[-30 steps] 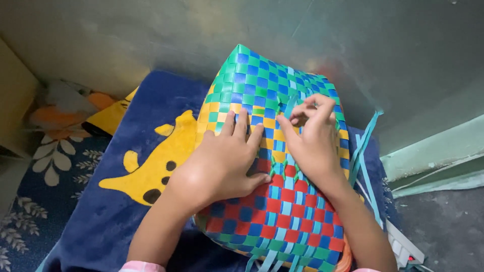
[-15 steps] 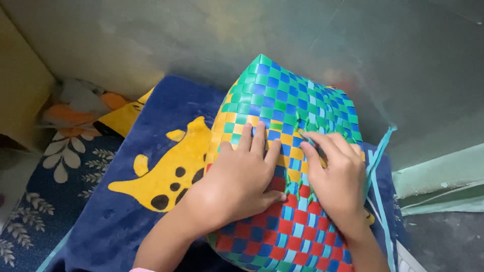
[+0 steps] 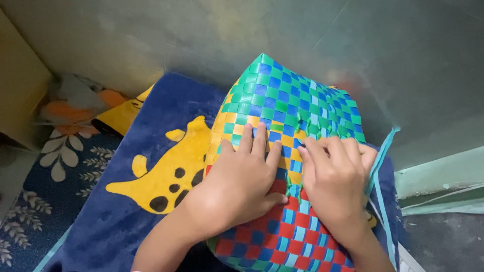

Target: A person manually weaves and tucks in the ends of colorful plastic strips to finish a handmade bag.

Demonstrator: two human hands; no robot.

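We see a grey wall point(image 3: 393, 55) filling the top of the view, meeting the floor in a corner where the work is going on. Below it lies a dark blue blanket point(image 3: 121, 221) with a yellow spotted animal shape point(image 3: 171, 171) printed on it, and past the blanket's left edge there is a floral mat point(image 3: 55, 156) in navy with pale leaves and an orange patch.

On the blanket, right of centre, sits a woven basket point(image 3: 292, 95) made of flat plastic strips — green and blue checks at the far end, yellow in a band across the middle, red and light blue nearest us. It lies with its woven face turned up towards us, its far end close to the wall.

Our left hand point(image 3: 242, 181) rests flat on the basket's middle, fingers spread and extended, palm pressing down on the yellow and red weave; it grips nothing. Our right hand point(image 3: 335, 181) lies just beside it, touching the weave too, with the fingers curled downwards at the tips into the strips — whether they pinch a strip we cannot tell.

Loose light blue strips point(image 3: 380, 166) trail off the basket's right side, running past the right hand towards the floor.
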